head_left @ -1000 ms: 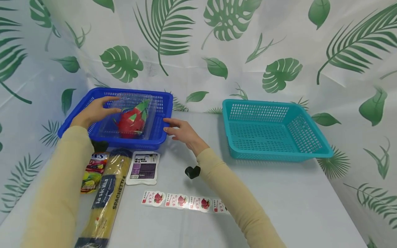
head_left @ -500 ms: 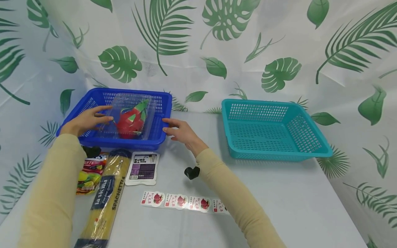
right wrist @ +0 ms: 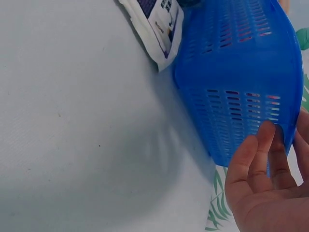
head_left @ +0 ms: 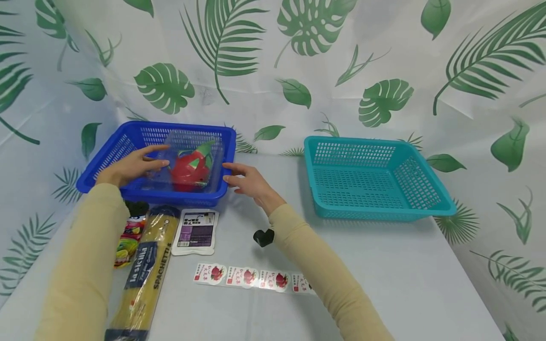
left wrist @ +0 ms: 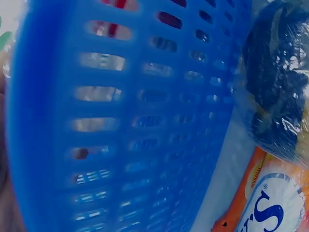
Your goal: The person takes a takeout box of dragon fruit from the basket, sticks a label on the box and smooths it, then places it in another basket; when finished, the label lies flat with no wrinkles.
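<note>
A clear plastic box [head_left: 178, 138] with a red and green dragon fruit [head_left: 187, 173] under its lid lies inside the blue basket [head_left: 179, 196] at the back left. My left hand [head_left: 130, 166] reaches over the basket's left part, its thumb and fingers loosely spread and their tips at the box's left side. On the basket's right end, my right hand [head_left: 251, 182] holds the rim. In the right wrist view, several fingers [right wrist: 258, 154] lie against the perforated outer wall. The left wrist view shows mostly basket wall, with the left fingers out of sight.
A teal basket [head_left: 375, 213] stands at the back right. In front of the blue basket lie a spaghetti pack [head_left: 147, 265], a colourful bag [head_left: 128, 241] partly behind my left sleeve, and a white and purple packet [head_left: 196, 232]. A dragon-fruit sticker strip [head_left: 256, 278] lies nearer me.
My left hand drew back left from the box, then came right again. The box with the dragon fruit has slid right in the basket. My right hand has stayed at the rim.
</note>
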{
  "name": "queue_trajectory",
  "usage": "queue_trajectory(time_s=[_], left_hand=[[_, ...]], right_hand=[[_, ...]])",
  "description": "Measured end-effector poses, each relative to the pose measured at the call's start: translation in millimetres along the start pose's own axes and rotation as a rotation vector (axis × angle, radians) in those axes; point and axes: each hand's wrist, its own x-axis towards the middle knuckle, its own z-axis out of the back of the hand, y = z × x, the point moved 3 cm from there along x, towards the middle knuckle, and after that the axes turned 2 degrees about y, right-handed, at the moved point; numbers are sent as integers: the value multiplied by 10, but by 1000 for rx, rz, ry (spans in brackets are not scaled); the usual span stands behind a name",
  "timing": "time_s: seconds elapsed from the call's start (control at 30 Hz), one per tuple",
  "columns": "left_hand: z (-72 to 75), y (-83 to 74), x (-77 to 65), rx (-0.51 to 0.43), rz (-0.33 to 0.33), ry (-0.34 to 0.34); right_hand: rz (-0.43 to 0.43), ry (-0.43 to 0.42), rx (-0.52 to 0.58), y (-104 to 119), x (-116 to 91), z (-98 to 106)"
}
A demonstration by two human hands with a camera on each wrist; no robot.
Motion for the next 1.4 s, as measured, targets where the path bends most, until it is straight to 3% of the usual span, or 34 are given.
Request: queue_trajectory(time_s=[0.23, 0.7, 1.17, 1.4], left_hand=[[-89, -7, 11, 37, 24, 18], [-86, -7, 50, 29, 4, -39], [-111, -33, 37, -34, 21, 11], [-89, 7, 67, -18, 0, -5]], right_hand=[[-10, 9, 10, -13, 13, -11], [-9, 1, -6, -36, 46, 8], [-13, 5, -11, -30, 41, 13], [-12, 3, -12, -14, 28, 14]])
